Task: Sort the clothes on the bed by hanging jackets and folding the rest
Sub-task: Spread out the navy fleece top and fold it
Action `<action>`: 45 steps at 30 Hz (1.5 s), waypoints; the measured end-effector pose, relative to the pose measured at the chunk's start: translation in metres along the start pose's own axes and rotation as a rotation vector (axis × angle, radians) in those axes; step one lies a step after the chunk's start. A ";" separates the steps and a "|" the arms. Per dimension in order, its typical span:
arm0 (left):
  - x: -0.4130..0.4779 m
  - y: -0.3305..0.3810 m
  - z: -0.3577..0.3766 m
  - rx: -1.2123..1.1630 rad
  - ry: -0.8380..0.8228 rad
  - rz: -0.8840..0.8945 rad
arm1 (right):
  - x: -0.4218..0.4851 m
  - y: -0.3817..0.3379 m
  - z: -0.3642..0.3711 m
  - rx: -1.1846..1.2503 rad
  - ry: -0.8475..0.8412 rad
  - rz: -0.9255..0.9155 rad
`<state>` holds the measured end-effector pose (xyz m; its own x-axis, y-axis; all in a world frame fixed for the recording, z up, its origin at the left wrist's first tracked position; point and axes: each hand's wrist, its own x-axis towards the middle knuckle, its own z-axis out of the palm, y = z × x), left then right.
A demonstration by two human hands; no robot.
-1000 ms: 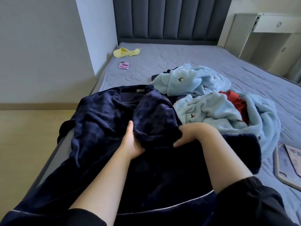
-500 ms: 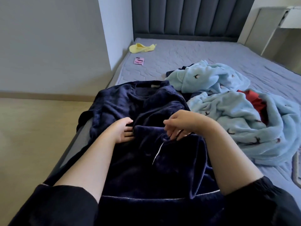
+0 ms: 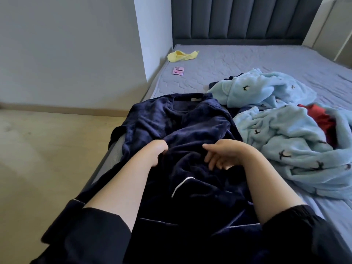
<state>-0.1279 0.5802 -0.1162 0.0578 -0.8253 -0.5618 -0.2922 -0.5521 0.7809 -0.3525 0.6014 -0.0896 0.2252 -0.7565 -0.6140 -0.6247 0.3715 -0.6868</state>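
1. Pale wooden floor (image 3: 47, 159) fills the left side, below a grey wall.
2. The left hand (image 3: 156, 151) reaches in from a dark sleeve. Its fingers curl down into a fold of the navy velvet garment (image 3: 190, 126) and clutch the fabric; the fingertips are hidden in the fold.
3. Far up the mattress (image 3: 247, 60), near the wall corner, lies a crumpled yellow cloth (image 3: 182, 55). A pink phone (image 3: 178, 70) lies just below it, apart from the cloth.
4. The navy velvet garment is spread over the near left edge of the bed, neckline towards the headboard (image 3: 247, 18), with one side drooping off the edge. A thin white piping line (image 3: 181, 185) shows on the fabric between the two forearms.
5. The right hand (image 3: 226, 155) rests on the same garment just right of the left hand. Its fingers are loose and pointing down-left, and they grasp nothing.
6. Just right of the navy piece, touching it, lie heaped light blue fleece clothes (image 3: 285, 141) with small dark motifs.
7. A red garment (image 3: 322, 117) sits tucked among the blue folds at the far right.
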 end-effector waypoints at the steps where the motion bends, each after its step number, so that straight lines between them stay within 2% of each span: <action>1: -0.003 -0.004 -0.005 0.031 0.035 0.009 | 0.005 0.007 0.001 -0.027 0.148 0.058; 2: -0.006 -0.007 -0.008 0.015 0.021 0.036 | 0.010 0.015 0.002 0.023 0.222 0.102; 4: -0.013 -0.009 -0.017 -0.035 -0.151 0.147 | 0.022 0.027 0.007 0.299 0.170 0.084; 6: -0.016 -0.014 -0.024 -0.185 -0.390 0.006 | 0.029 0.032 0.012 0.571 0.122 -0.005; 8: -0.017 -0.023 -0.026 -0.039 -0.474 -0.081 | 0.033 0.030 0.016 0.668 0.090 -0.069; 10: -0.021 -0.026 -0.025 0.003 -0.433 -0.043 | 0.032 0.024 0.023 0.770 0.009 -0.118; 12: -0.025 -0.020 -0.027 -0.202 -0.351 0.004 | 0.029 0.012 0.026 1.061 -0.041 -0.202; 14: -0.027 -0.011 -0.037 -0.427 -0.311 0.053 | 0.030 0.000 0.024 1.393 0.017 -0.308; 15: -0.027 -0.007 -0.042 -0.440 -0.319 0.094 | 0.030 -0.005 0.021 1.509 0.063 -0.340; 16: -0.031 -0.007 -0.046 -0.354 -0.351 0.109 | 0.029 -0.007 0.019 1.568 0.092 -0.357; 18: -0.036 -0.017 -0.050 -0.038 -0.446 0.065 | 0.025 -0.006 0.019 1.535 0.062 -0.322; 21: -0.041 -0.034 -0.049 0.304 -0.526 0.090 | 0.027 0.015 0.034 1.212 -0.113 -0.263; 25: -0.048 -0.039 -0.058 0.286 -0.772 0.131 | 0.030 0.037 0.052 0.948 -0.336 -0.333; 28: -0.047 -0.041 -0.058 0.401 -0.747 0.160 | 0.027 0.021 0.052 0.845 -0.303 -0.250; 30: -0.045 -0.041 -0.056 0.256 -0.617 0.175 | 0.030 0.003 0.057 0.879 -0.181 -0.173; 32: -0.044 -0.040 -0.060 -0.109 -0.486 0.151 | 0.033 -0.015 0.064 1.103 -0.136 -0.228; 34: -0.045 -0.039 -0.072 -0.426 -0.420 0.114 | 0.030 -0.025 0.069 1.271 -0.230 -0.310; 35: -0.043 -0.040 -0.080 -0.440 -0.400 0.101 | 0.028 -0.024 0.071 1.216 -0.291 -0.318; 37: -0.043 -0.048 -0.094 -0.169 -0.404 0.034 | 0.027 -0.011 0.077 0.888 -0.394 -0.268; 38: -0.045 -0.053 -0.100 0.054 -0.468 -0.030 | 0.029 -0.002 0.081 0.778 -0.417 -0.223; 39: -0.049 -0.058 -0.104 0.239 -0.562 -0.115 | 0.033 0.007 0.083 0.773 -0.411 -0.181; 40: -0.051 -0.063 -0.109 0.353 -0.652 -0.171 | 0.037 0.013 0.085 0.851 -0.388 -0.146; 42: -0.049 -0.067 -0.116 0.386 -0.737 -0.183 | 0.042 0.018 0.085 1.073 -0.332 -0.137; 45: -0.045 -0.067 -0.116 0.283 -0.687 -0.080 | 0.047 0.013 0.086 1.227 -0.165 -0.134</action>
<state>-0.0001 0.6404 -0.1121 -0.4934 -0.4723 -0.7304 -0.5519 -0.4791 0.6826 -0.2863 0.6170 -0.1608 0.3801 -0.7834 -0.4917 0.5010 0.6213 -0.6025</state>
